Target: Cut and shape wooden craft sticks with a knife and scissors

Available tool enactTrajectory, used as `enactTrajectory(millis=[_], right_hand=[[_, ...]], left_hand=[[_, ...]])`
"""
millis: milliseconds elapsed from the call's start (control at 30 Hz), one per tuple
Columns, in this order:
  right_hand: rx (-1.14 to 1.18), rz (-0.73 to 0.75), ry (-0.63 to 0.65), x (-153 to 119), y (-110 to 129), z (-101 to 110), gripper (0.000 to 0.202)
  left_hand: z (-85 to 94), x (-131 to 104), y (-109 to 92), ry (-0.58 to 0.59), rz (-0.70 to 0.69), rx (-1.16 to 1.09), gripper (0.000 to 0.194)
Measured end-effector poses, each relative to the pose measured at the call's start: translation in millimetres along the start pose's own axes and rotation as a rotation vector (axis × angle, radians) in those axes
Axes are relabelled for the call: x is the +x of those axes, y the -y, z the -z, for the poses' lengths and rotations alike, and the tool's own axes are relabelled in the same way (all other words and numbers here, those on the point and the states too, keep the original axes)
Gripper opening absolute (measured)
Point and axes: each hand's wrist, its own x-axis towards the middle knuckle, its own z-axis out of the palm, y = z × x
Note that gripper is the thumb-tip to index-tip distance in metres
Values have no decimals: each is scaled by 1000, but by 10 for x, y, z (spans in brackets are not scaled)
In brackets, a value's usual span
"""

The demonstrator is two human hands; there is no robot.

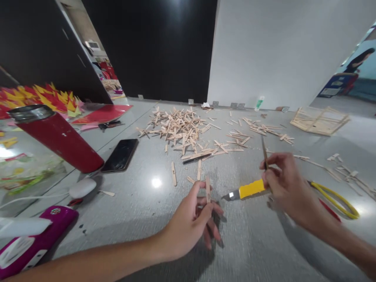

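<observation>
Landmark: the yellow-handled utility knife lay flat on the grey surface, blade end pointing left.
Left hand: the left hand, just left of the knife, pinched a short flat wooden craft stick upright between thumb and fingertips, its other fingers loosely spread.
Right hand: the right hand, at the knife's handle end, was closed around a thin dark pencil-like tool pointing upward; motion blur hid whether it also touched the knife.
Step in hand: apparently readying one stick for marking or trimming, judged from the pinch and the raised tool.
Next move calls for: bringing stick and tool tip together steadily, with fingertips clear of the blade.
Beyond the knife: a scattered pile of pale wooden sticks, with a wooden stick frame further right.
Right of the knife: yellow-handled pliers, partly behind the right wrist.
Left of the knife: a black smartphone, a red cylindrical flask and a white mouse.
</observation>
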Motion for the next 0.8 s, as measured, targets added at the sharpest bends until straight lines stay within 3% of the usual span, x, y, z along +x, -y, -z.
enactTrajectory(millis=[67,200,267,400,567,800], right_hand=[[41,36,-13,-240,134,-105,18],[125,228,216,-630,280,-306,16],[138,325,222,-739,277,-370,27],[167,415,185,-822,219,-424,45],[223,393,275,-880,209,-445,63],[242,407,331,-878,240,-439,72]], left_hand=[[-2,1,9,8,3,-19,37],[-2,8,34,7,-10,-34,43],[-2,14,45,2,-21,-39,42],[-15,6,65,-16,-40,-15,41],[-41,-35,66,-45,-40,29,42],[-33,-47,81,-61,-48,78,40]])
